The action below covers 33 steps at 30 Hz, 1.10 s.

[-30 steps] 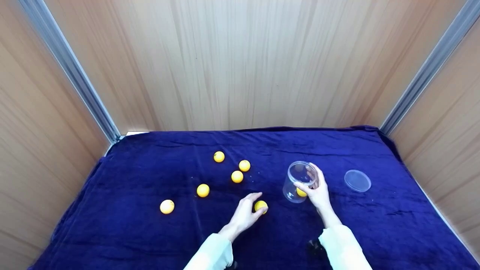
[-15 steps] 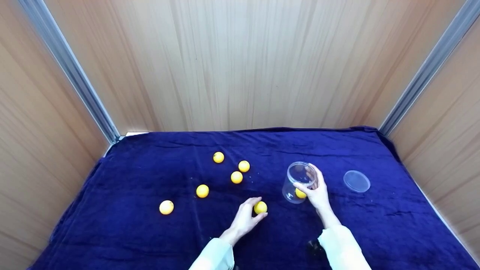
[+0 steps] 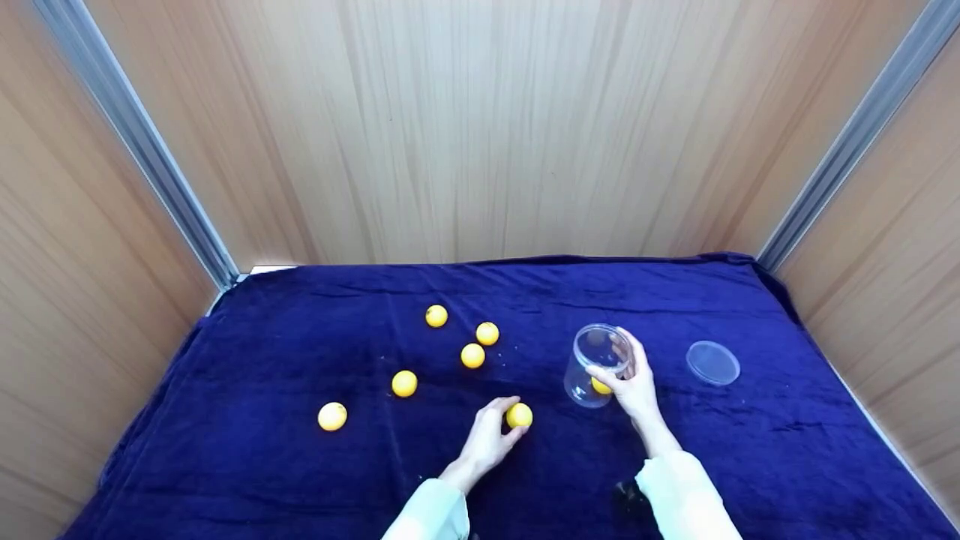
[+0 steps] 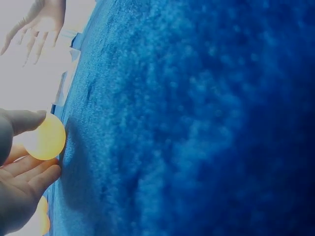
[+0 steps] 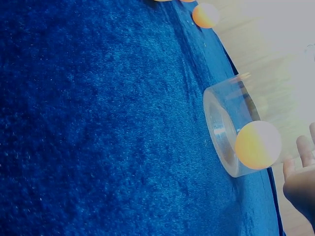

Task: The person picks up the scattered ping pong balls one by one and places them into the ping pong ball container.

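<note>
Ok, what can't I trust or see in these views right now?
- Head view: the right hand covers the near side of the clear jar.
- Left wrist view: the picture edge cuts off most of the left hand; the ball is overexposed.
- Right wrist view: only the fingers show, and the lid is out of frame.

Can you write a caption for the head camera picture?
Left hand pinches a yellow ball while right hand holds a clear jar.
</note>
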Tool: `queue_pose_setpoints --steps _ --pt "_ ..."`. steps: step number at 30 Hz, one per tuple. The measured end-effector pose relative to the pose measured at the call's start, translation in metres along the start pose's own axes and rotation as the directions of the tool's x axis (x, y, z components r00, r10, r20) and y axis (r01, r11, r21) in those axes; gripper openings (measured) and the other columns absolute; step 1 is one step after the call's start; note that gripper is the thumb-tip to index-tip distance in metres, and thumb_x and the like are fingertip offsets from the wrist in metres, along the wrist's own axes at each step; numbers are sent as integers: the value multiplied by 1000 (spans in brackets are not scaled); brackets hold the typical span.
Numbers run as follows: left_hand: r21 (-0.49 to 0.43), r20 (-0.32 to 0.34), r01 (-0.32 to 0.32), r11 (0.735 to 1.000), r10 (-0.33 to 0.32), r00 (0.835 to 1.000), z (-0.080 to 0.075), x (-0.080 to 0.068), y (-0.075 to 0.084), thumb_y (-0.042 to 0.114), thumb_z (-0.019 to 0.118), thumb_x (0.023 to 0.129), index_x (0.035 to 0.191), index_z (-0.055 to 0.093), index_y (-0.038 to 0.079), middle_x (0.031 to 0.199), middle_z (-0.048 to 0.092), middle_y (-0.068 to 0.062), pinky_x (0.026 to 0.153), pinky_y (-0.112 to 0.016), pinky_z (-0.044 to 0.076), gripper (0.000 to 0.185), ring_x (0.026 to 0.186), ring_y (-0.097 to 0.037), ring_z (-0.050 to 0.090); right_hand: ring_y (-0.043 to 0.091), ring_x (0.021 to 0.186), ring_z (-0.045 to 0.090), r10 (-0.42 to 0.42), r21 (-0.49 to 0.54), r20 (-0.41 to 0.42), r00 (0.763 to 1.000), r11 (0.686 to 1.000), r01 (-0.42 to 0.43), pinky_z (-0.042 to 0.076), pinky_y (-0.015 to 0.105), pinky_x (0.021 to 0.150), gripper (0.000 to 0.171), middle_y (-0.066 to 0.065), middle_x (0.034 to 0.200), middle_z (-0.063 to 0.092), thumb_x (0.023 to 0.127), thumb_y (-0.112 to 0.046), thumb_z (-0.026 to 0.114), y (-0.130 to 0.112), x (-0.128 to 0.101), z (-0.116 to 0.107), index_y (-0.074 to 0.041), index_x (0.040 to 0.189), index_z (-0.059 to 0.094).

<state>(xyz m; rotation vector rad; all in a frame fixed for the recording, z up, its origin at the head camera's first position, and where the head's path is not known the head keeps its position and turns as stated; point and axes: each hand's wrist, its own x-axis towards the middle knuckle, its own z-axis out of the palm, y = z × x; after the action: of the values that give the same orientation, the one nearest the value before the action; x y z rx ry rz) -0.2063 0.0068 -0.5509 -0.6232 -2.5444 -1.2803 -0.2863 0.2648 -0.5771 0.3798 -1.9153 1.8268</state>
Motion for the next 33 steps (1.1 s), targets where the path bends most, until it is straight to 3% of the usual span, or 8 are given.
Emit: queue_pose_setpoints --steps 5,11,21,26,30,33 --pt "-20 -19 -11 1000 10 1000 0 -1 0 4 70 72 105 57 -9 100 60 -15 79 -32 46 38 92 -26 57 15 114 44 -30 -5 14 999 1000 30 34 20 94 80 10 125 47 66 1 74 0 0 0 -13 133 35" --pt "-100 -6 18 995 -18 1000 0 0 2 0 70 71 105 56 -11 99 58 -16 69 -24 50 38 88 -26 57 15 115 43 -39 6 17 999 999 38 33 21 95 80 9 125 47 66 2 74 0 0 0 -13 134 35" --pt "-113 -8 48 992 -50 999 -1 5 12 1 69 71 104 57 -10 97 59 -13 66 -22 50 37 87 -23 57 16 113 44 -12 5 1 1000 1000 12 34 21 94 79 10 124 48 65 1 75 -2 0 0 -12 133 36" --pt "-121 -41 21 992 -27 999 0 8 19 1 70 69 101 58 -9 94 60 -12 64 -23 50 36 84 -21 58 21 115 42 -22 103 18 1000 994 20 31 25 97 78 14 124 47 65 0 76 -19 -1 3 -7 132 37" --pt "-144 -55 20 989 -28 998 0 11 24 0 70 68 101 59 -8 94 60 -12 63 -24 51 36 85 -21 58 17 113 43 3 58 4 1000 998 -4 32 21 95 78 9 123 49 65 1 75 -20 -1 4 -9 132 38" --pt "-166 -57 31 986 -41 998 -1 12 28 0 71 68 101 59 -8 94 60 -12 63 -23 51 36 86 -22 58 21 112 44 24 46 -18 1000 999 -23 33 22 94 76 11 121 49 64 2 75 -32 -3 8 -6 131 38"
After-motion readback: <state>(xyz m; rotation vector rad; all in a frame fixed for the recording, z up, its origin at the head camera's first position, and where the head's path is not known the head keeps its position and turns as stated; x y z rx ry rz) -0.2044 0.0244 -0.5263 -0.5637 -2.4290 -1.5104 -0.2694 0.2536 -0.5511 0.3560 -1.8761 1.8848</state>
